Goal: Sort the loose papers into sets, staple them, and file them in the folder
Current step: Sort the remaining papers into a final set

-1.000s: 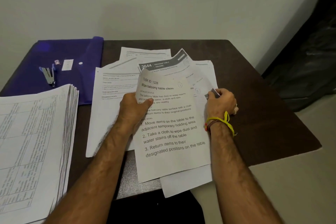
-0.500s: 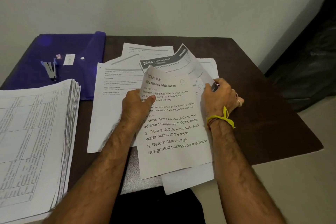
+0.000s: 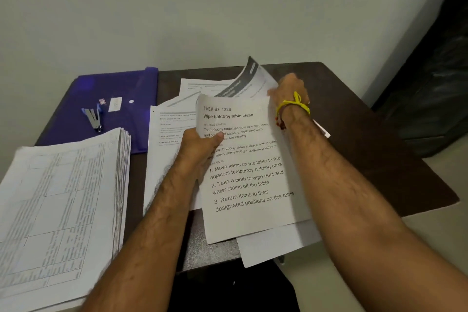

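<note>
My left hand grips the left edge of a printed sheet headed "Wipe balcony table clean", thumb on top. My right hand, with a yellow thread at the wrist, holds the top right of the sheets and lifts a page with a dark header band so that it curls upward. More loose papers lie under and to the left. A blue folder lies at the back left with a small stapler on it.
A thick stack of table-printed sheets fills the front left of the dark brown table. Some sheets overhang the table's front edge. A wall stands just behind; dark bags are on the floor at right.
My right hand moved up and back from the sheets' right edge to their top, raising the dark-banded page so it curls. My left hand keeps its grip.
</note>
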